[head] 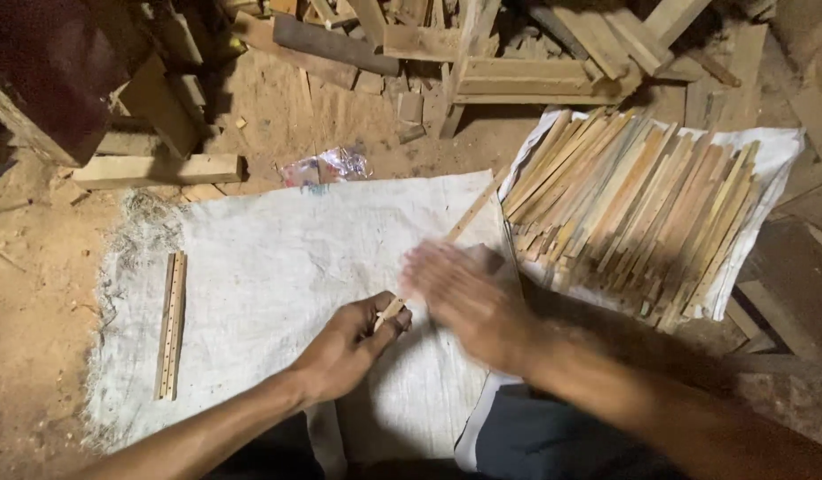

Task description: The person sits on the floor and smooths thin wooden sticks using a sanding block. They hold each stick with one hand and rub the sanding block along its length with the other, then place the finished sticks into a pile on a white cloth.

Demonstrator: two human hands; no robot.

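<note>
My left hand [349, 347] is closed on the near end of a long thin wooden strip [469, 216], which runs away to the upper right over a white woven sack [278, 267] spread on the ground. My right hand [460, 293] is blurred with motion and lies flat over the middle of that strip, fingers spread; whether it grips the strip I cannot tell. Two thin strips with small holes [171, 324] lie side by side at the sack's left edge.
A pile of several thin wooden strips [633, 209] rests on another white sack [780, 147] at the right. Rough wood offcuts [158, 169] and planks [526, 80] litter the sawdust ground behind. A crumpled plastic wrapper [327, 166] lies at the sack's far edge.
</note>
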